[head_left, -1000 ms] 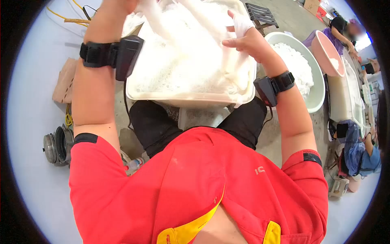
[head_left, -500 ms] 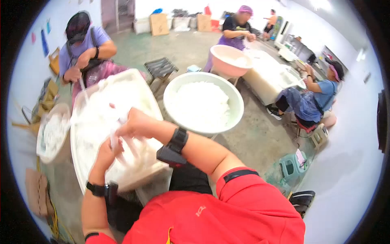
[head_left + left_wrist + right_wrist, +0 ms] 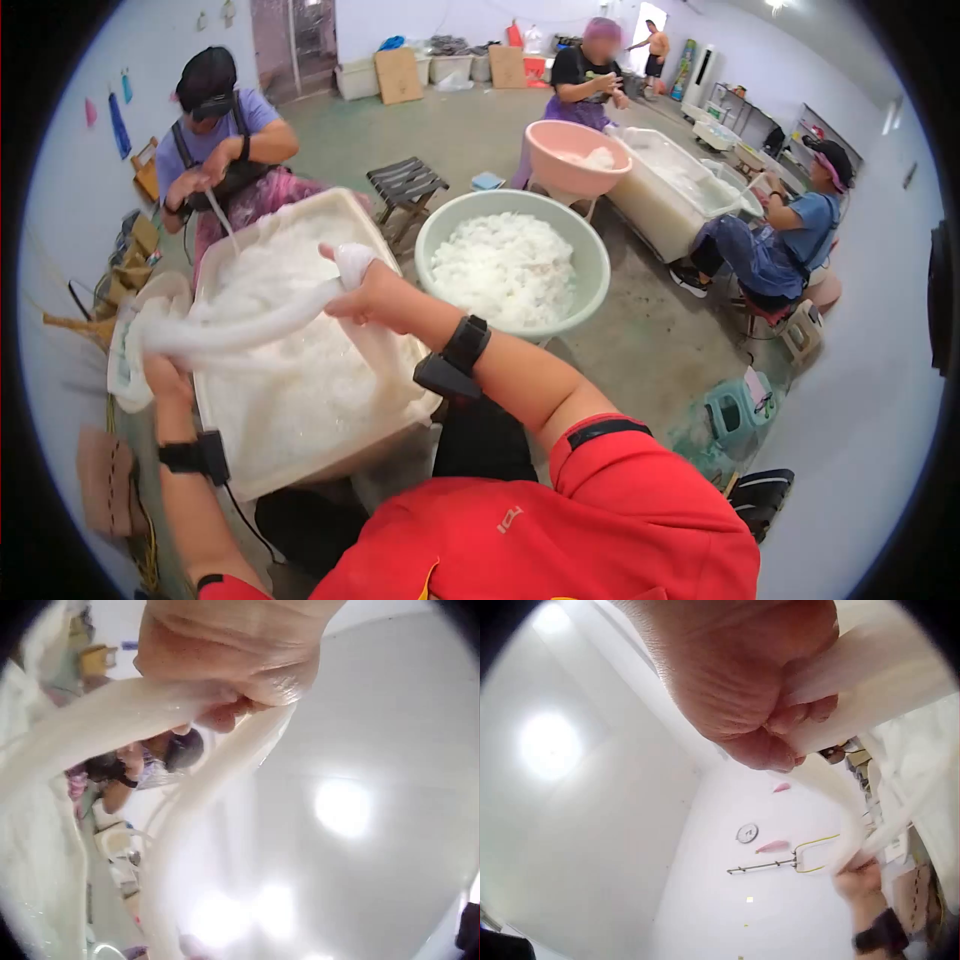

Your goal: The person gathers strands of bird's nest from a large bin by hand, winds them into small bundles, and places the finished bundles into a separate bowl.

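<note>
A long, soft, wet white tube [image 3: 265,320] stretches between the two hands above a big cream tub [image 3: 340,461]. The left hand [image 3: 165,375] is past the tub's left edge, blurred in the head view; in the left wrist view that hand [image 3: 232,652] has its fingers curled round the tube, which hangs off on both sides. Over the tub's right part, the right hand [image 3: 372,290] grips the other stretch, and white material wraps over its fingers. In the right wrist view, the curled fingers [image 3: 780,720] hold the tube. Watery white strands fill the tub.
To the right stands a light green basin [image 3: 592,285] heaped with white material, with a pink basin [image 3: 560,172] behind it. A folding stool [image 3: 408,182] is beyond the tub. Opposite sits a person in purple [image 3: 262,120]. A white basin [image 3: 125,385] is at the left.
The head view has swung up from the lap to the room. Half a second ago the hands were close together over the tub; now the left hand is farther left, with the tube stretched between them.
</note>
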{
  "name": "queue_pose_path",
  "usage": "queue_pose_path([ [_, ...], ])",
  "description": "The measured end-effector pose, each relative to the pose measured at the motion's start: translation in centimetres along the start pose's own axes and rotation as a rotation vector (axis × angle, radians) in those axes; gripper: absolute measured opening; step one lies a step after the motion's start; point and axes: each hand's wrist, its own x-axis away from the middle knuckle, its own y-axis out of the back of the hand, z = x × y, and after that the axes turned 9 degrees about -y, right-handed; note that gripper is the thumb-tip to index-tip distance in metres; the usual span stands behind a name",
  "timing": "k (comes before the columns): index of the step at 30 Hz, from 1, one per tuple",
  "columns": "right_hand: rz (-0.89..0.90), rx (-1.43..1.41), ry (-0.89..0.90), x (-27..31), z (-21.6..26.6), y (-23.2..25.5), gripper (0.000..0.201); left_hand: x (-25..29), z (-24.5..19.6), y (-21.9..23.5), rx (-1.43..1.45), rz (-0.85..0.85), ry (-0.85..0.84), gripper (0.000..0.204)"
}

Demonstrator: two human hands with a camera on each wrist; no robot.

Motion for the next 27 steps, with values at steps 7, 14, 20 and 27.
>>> queue_pose_path([
  [7,0.080,0.479,-0.055,-0.8,-0.8,-0.4,0.099,1.5,-11.1,-10.1,-0.271,0.549,-0.009,0.024],
  [14,0.231,0.401,0.085,0.5,-0.5,-4.3,0.113,10.0,-2.5,-17.6,-0.896,0.768,-0.063,0.019],
  [20,0.180,0.772,-0.254,-0.2,-2.9,-1.3,0.038,9.5,-2.8,-16.9,-0.850,0.714,0.038,0.014],
  [27,-0.136,0.479,-0.132,-0.9,-3.2,-1.7,0.081,9.7,-2.3,-15.0,-0.975,0.830,0.143,0.022],
])
